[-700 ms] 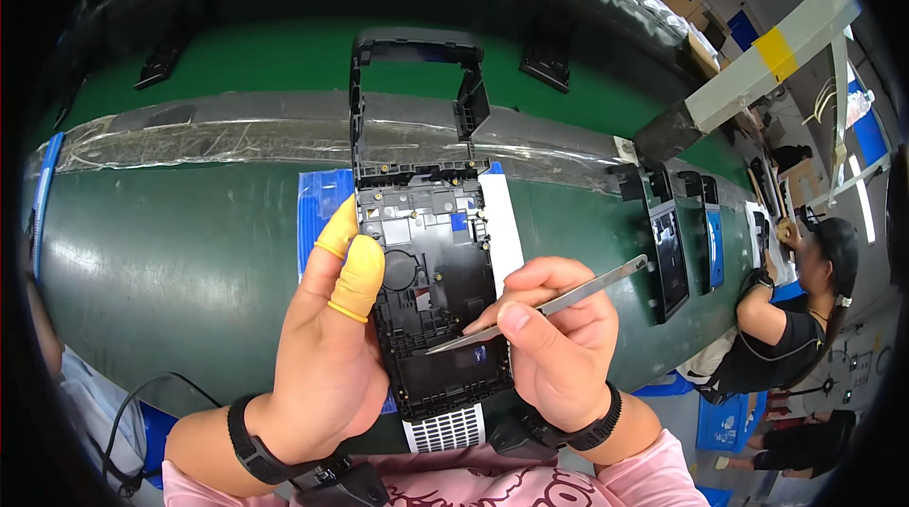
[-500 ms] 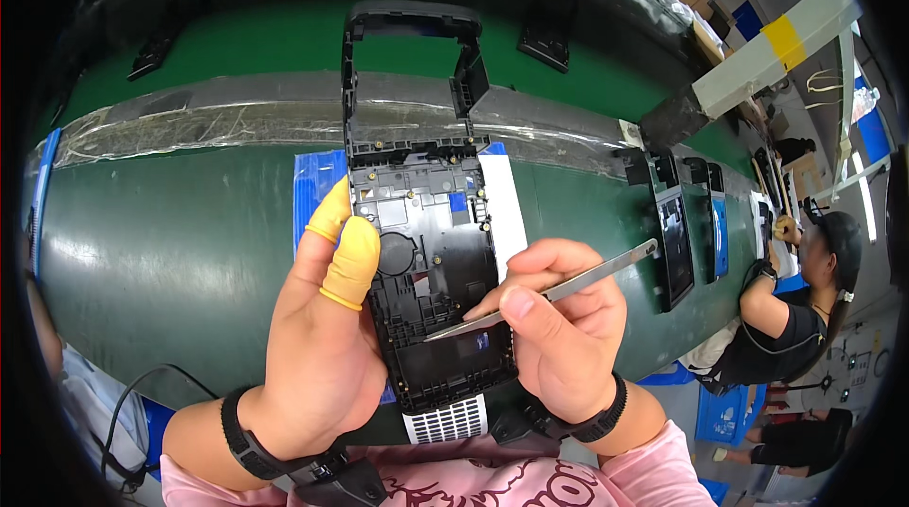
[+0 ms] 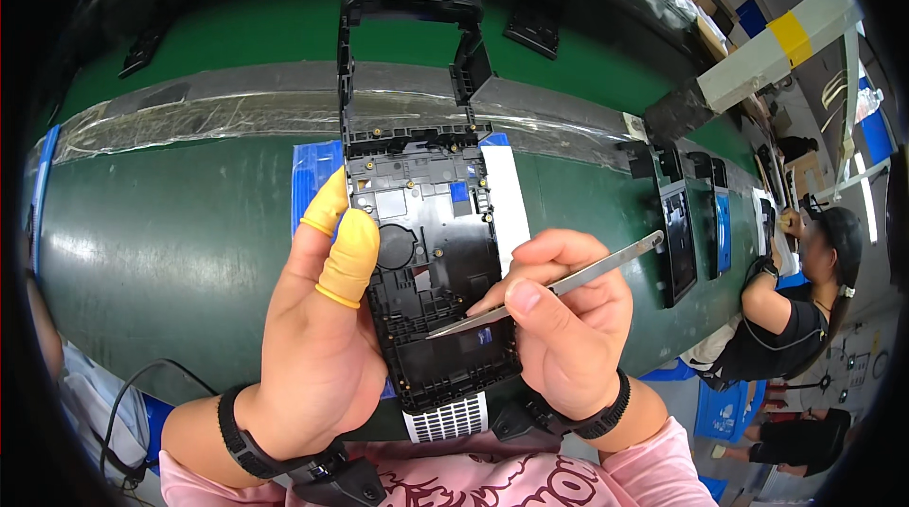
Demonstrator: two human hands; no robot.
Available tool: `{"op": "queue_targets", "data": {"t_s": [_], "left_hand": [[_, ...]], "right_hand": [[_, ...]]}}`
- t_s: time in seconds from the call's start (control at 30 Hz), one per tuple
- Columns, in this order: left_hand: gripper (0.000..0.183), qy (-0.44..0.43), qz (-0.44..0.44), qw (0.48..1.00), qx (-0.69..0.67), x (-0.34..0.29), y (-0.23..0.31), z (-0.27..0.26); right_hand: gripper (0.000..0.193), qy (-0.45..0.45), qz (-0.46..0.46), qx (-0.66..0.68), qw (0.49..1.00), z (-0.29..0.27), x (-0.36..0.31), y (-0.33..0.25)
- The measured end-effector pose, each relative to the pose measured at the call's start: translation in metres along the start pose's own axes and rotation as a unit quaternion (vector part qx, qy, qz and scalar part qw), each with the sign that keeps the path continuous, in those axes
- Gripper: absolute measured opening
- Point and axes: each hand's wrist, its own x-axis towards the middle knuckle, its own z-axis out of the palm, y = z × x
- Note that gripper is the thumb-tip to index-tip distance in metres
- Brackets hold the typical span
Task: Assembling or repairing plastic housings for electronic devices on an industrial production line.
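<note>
The left hand (image 3: 317, 346) grips the black plastic frame (image 3: 426, 261) along its left edge, fingers curled shut around it, and two of its fingers wear yellow finger cots (image 3: 346, 237) pressed against the frame's side. The frame stands upright and close in front of the chest, above the green conveyor belt (image 3: 170, 223), its open loop at the top and a white vented strip at its lower end. The right hand (image 3: 568, 327) pinches a pair of metal tweezers (image 3: 544, 289) between thumb and forefinger, closed tight on them, with the tips resting on the lower middle of the frame. Further right, more dark phone parts (image 3: 677, 242) lie on the belt, and another person (image 3: 795, 318) in black sits beside it.
</note>
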Motion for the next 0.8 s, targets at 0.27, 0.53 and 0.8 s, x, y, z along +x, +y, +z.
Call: {"op": "queue_targets", "data": {"t_s": [0.27, 0.53, 0.8], "left_hand": [[0.043, 0.0, 0.0, 1.0, 0.0, -0.001, 0.001, 0.0], [0.088, -0.045, -0.005, 0.998, 0.031, -0.005, 0.001, -0.001], [0.089, -0.014, 0.178, 0.979, 0.1, -0.005, 0.014, -0.005]], "right_hand": [[0.025, 0.004, -0.002, -0.023, 1.0, 0.0, -0.001, 0.002], [0.022, 0.006, -0.029, -0.023, 0.999, -0.001, 0.0, 0.0], [0.025, 0.086, -0.115, 0.011, 0.99, -0.011, -0.009, -0.031]]}}
